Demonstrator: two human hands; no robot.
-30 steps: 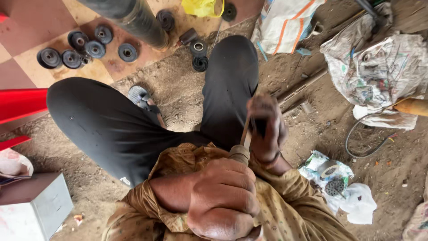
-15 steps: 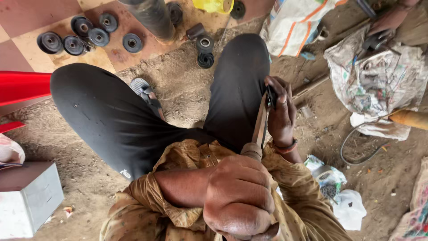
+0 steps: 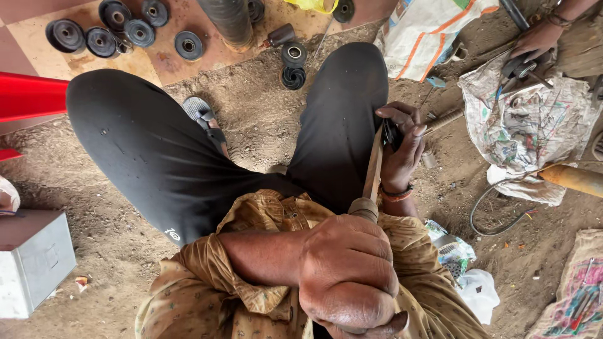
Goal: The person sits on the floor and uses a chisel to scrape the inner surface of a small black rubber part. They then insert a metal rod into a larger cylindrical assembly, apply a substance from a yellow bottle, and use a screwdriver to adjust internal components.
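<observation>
A: Setting? Dirt floor; black rollers on tiled patch.

B: Left hand fisted on tool handle; right hand, fingers curled, clamps dark part at shaft top, by knee.

A: Vs. 0.5 s ago? Grips unchanged; a co-worker's hand nearer newspaper.

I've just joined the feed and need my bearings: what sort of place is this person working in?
Probably an informal ground-level repair workshop, perhaps outdoors. The person sits on a bare dirt floor; black wheel-like parts lie in a row on a tiled patch, and another person's hand handles metal parts over spread newspaper.
</observation>
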